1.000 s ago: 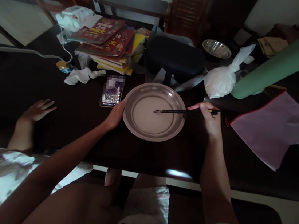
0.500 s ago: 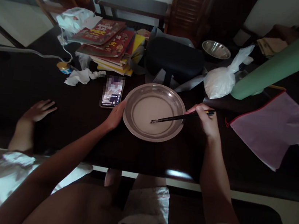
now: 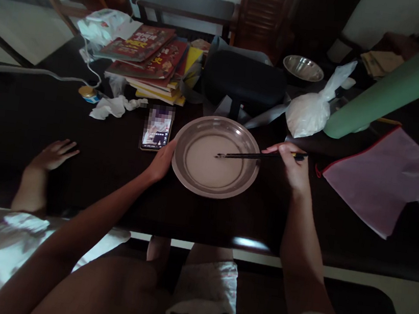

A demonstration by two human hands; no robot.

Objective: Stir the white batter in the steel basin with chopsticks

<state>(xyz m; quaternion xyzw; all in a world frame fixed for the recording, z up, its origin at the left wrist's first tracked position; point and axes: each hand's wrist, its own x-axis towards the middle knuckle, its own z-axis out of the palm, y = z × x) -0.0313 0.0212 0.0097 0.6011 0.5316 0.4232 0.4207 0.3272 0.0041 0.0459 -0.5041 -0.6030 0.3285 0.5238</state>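
A round metal basin stands on the dark table in front of me, with a pale, cloudy liquid in it. My left hand grips the basin's left rim, its thumb and fingers against the metal. In my right hand, closed at the basin's right side, is a pair of dark chopsticks. Their tips reach into the middle of the liquid and carry a little pale matter. A lit phone lies just left of the basin, beyond my left hand.
Behind the basin are a black padded case, a book stack and a knotted bag of white powder. A green cylinder and pink mesh bag lie right. Another person's hand rests at left.
The chopsticks have swung to a flatter angle, their tips shifting slightly away from me and to the right. My left hand keeps its place on the basin.
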